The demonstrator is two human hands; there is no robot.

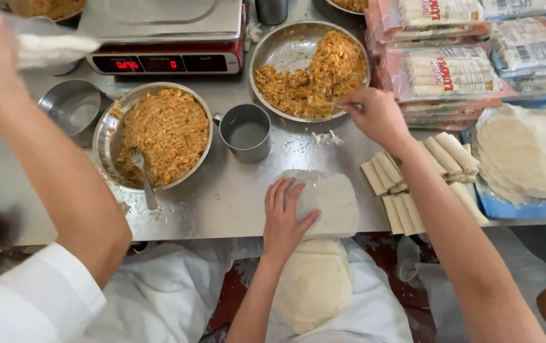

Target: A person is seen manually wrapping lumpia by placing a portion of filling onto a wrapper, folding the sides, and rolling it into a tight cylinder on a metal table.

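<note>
A thin white wrapper (327,202) was laid flat at the near edge of the steel table (235,197) and pinned under the spread, released left hand (283,217). Filling (314,79) was being drawn from the far metal bowl (273,44) with a utensil pinched in the right hand (374,114). The filling step seemed underway; spooning onto the wrapper would be called for next.

We have single view only: head-worn camera, looking almost straight down from above our own shoulders. Lens faces steel table (235,197), far edge toward top of frame, near edge and our lap at bottom. Close range: our forearms run up from bottom edge, left hand (283,216) and right hand (377,117) mid-frame. Digital scale (165,38) cut by top edge. Co-worker's arm (57,165) crosses left side. No second view, so no shared part.
</note>
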